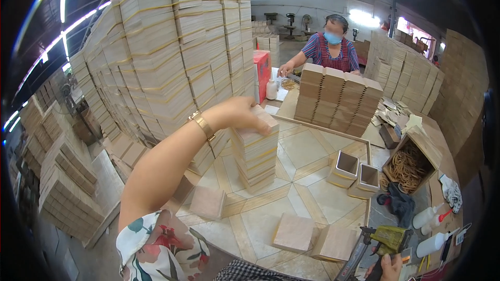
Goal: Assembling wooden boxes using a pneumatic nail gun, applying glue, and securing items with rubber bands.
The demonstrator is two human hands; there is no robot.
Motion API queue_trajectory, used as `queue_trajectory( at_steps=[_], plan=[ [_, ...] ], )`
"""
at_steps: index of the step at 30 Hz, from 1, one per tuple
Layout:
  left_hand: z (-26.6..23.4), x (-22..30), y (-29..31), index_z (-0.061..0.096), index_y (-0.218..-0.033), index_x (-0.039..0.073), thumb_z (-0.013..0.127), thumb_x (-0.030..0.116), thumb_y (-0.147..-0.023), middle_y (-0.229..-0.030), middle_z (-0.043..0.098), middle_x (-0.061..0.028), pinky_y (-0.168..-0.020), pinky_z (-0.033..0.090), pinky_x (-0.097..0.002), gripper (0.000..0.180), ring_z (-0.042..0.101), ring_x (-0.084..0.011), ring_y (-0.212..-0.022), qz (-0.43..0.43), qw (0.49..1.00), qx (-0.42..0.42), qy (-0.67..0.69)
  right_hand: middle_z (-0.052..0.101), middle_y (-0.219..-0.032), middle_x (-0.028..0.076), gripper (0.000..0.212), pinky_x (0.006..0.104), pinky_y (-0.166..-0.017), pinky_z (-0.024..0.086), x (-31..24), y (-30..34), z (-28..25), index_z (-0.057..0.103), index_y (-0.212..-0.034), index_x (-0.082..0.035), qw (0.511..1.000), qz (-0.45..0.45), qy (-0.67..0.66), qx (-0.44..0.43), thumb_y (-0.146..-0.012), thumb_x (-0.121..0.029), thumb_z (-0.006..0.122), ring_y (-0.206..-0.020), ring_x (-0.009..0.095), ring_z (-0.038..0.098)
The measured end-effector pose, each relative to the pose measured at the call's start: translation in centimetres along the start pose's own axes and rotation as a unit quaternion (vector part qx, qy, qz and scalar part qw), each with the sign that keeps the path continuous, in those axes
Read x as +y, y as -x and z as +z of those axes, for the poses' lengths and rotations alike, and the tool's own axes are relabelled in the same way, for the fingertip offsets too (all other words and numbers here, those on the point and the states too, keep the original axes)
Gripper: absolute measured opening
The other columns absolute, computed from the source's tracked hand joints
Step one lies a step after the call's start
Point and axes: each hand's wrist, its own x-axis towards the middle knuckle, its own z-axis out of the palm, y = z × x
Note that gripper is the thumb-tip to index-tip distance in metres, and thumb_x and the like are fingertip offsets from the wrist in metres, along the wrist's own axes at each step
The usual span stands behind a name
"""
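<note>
My left hand (244, 113) reaches out over a short column of square wooden pieces (254, 156) banded with yellow rubber bands. Its thumb lies at the near edge of the top piece and the fingers curl over the far side, partly hidden. At the lower right, my right hand (388, 268) grips the handle of a green and black nail gun (391, 237), seen only in part at the picture's edge. Loose square wooden blocks rest near me: one (208, 202) on the left, another (293, 232) in the middle, and a third (336, 242) beside the nail gun.
A tall wall of banded wooden pieces (156, 47) rises on the left. Two open square boxes (346, 166) stand right of centre, by a wooden bin of rubber bands (409, 169). Glue bottles (432, 244) stand at right. Across the table, a co-worker (333, 47) sits behind stacked brown pieces (336, 99).
</note>
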Motion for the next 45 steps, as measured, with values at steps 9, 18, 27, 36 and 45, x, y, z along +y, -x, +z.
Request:
queue_trajectory(
  at_steps=[9, 18, 27, 36, 45],
  plan=[
    [-0.8, 0.1, 0.4, 0.048, -0.123, -0.008, 0.078, 0.055, -0.057, -0.119, 0.055, -0.0253, -0.091, 0.043, -0.0326, 0.095, 0.057, -0.0316, -0.107, 0.005, 0.998, -0.033, -0.056, 0.061, -0.099, 0.005, 0.028, 0.0231, -0.069, 0.045, 0.2, -0.1, -0.3, 0.055, -0.113, 0.0, 0.999, 0.012, 0.02, 0.032, -0.089, -0.014, 0.061, -0.082, 0.012, 0.056],
    [-1.9, 1.5, 1.1, 0.064, -0.1, -0.008, 0.079, 0.045, -0.061, -0.098, 0.065, -0.0204, -0.08, 0.047, -0.034, 0.067, 0.063, -0.0287, -0.093, -0.017, 0.985, -0.061, -0.161, 0.061, -0.094, 0.004, 0.025, 0.0222, -0.065, 0.045, -0.6, 0.0, 0.5, 0.057, -0.11, -0.001, 0.999, 0.009, -0.015, 0.039, -0.089, -0.014, 0.062, -0.078, 0.011, 0.056],
    [-2.0, 2.6, 1.3, 0.068, -0.079, -0.006, 0.077, 0.041, -0.062, -0.078, 0.066, -0.0153, -0.062, 0.046, -0.0327, 0.051, 0.063, -0.0247, -0.071, -0.031, 0.982, -0.069, -0.175, 0.061, -0.09, 0.003, 0.025, 0.0224, -0.06, 0.044, -0.6, -0.1, 1.1, 0.058, -0.108, -0.002, 0.998, -0.011, 0.008, 0.059, -0.089, -0.016, 0.063, -0.072, 0.009, 0.055],
    [-1.7, 3.2, 1.4, 0.068, -0.083, -0.004, 0.075, 0.044, -0.064, -0.084, 0.066, -0.0176, -0.068, 0.047, -0.0351, 0.052, 0.063, -0.0262, -0.078, -0.038, 0.971, -0.071, -0.226, 0.062, -0.091, 0.007, 0.027, 0.0238, -0.06, 0.046, -0.4, 0.2, 0.8, 0.056, -0.111, -0.001, 0.996, -0.03, 0.056, 0.055, -0.09, -0.018, 0.058, -0.071, 0.012, 0.056],
    [5.5, 3.2, 9.4, 0.034, -0.137, -0.001, 0.081, 0.035, -0.063, -0.14, 0.036, -0.023, -0.105, 0.032, -0.0412, 0.095, 0.035, -0.0354, -0.13, 0.282, 0.916, 0.123, -0.258, 0.057, -0.109, 0.024, 0.038, 0.0277, -0.043, 0.047, -1.3, 1.5, 1.3, 0.04, -0.117, 0.006, 0.995, -0.068, -0.073, 0.022, -0.091, -0.018, 0.052, -0.053, 0.018, 0.055]
  ],
)
